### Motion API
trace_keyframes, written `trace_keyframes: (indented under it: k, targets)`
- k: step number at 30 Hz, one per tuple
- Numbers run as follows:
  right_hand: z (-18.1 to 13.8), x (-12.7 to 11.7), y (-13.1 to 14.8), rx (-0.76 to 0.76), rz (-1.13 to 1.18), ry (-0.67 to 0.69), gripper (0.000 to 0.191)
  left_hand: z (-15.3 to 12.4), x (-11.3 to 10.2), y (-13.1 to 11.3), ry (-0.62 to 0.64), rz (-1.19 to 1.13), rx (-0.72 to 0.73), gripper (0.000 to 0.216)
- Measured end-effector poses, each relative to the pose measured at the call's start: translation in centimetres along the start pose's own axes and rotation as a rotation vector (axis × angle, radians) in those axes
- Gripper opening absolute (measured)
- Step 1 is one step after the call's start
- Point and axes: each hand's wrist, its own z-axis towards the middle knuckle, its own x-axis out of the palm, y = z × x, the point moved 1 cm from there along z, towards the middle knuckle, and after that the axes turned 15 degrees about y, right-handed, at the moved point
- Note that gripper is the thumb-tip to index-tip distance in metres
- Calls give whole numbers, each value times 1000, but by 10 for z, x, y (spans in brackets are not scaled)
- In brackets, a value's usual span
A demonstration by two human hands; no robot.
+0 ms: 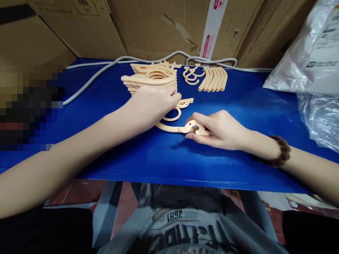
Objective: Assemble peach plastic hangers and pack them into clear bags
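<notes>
Mid-frame on the blue table [238, 155], below the stack of hanger parts [150, 77], the left hand [153, 104] curls over a hook piece [185, 103]; the right hand [217, 128] pinches the curved hanger arm [169, 127], its long axis running left toward the other hand

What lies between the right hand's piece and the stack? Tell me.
The left hand lies between, resting at the near edge of the stack over loose hooked pieces; the right hand pinches the curved piece just in front.
</notes>
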Motion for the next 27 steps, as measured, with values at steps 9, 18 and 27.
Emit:
trace_keyframes:
  k: [9,18,27]
  targets:
    - [-2,-6,-7,134,59,-190,70,-7,-1,-8,-109,-16,35,36]
    - [0,-26,-28,98,299,-404,46,-4,18,-20,-104,-301,373,35]
    - [-24,-37,-22,353,198,-285,66,4,29,-20,12,-397,345,31]
